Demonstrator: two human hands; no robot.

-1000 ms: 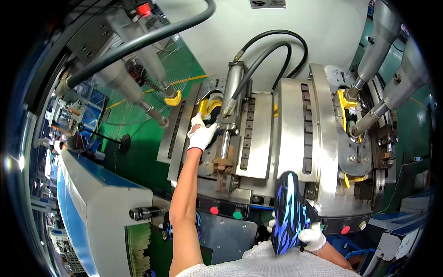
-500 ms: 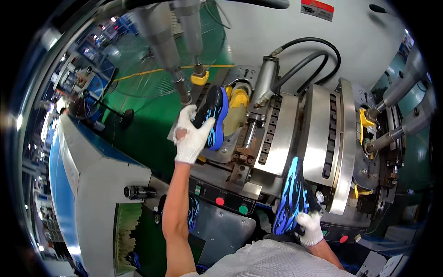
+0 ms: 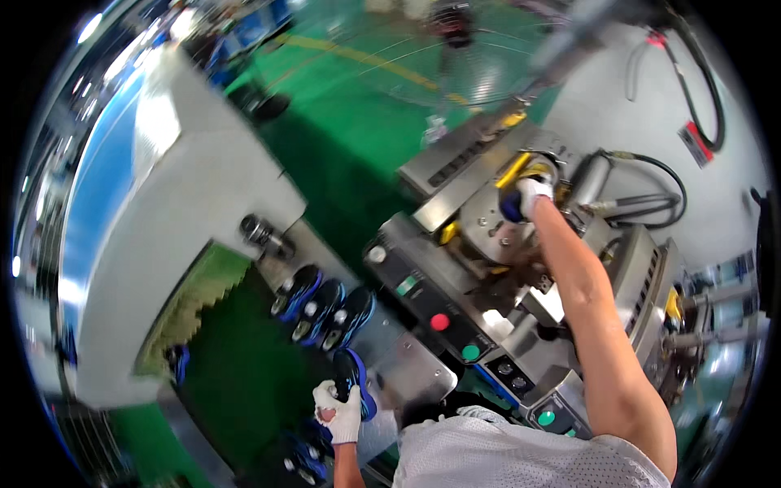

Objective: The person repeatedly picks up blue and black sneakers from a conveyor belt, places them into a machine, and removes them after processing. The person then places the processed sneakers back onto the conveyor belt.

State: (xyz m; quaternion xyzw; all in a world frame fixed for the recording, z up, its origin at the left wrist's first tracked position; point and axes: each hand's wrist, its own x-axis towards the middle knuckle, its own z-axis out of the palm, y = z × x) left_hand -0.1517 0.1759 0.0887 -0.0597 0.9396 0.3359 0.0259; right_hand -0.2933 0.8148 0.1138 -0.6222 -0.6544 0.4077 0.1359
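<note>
In a white glove with a hole in it, my left hand [image 3: 339, 416] is closed on a black sneaker with a blue sole [image 3: 359, 389], at the edge of the metal shelf [image 3: 411, 362]. My right hand [image 3: 534, 195], also gloved, reaches into the left station of a metal press. Its fingers are closed round a dark-blue sneaker [image 3: 511, 206], mostly hidden behind the hand and blurred. Yellow pads [image 3: 514, 172] sit beside it, above a bolted metal plate [image 3: 490, 233]. Three black-and-blue sneakers, the nearest one [image 3: 350, 317] included, stand side by side on the shelf.
A grey machine housing [image 3: 220, 167] with a green brush-edged opening [image 3: 191, 305] stands at left. The press's control panel, with a red button [image 3: 439, 322] and green button [image 3: 470, 352], lies between my arms. More sneakers [image 3: 303, 457] lie low at left. Black hoses [image 3: 655, 195] curve at right.
The view has swung left. My left hand has gone from the press down to the shelf with a sneaker. My right hand has moved from near my body up into the press's left station.
</note>
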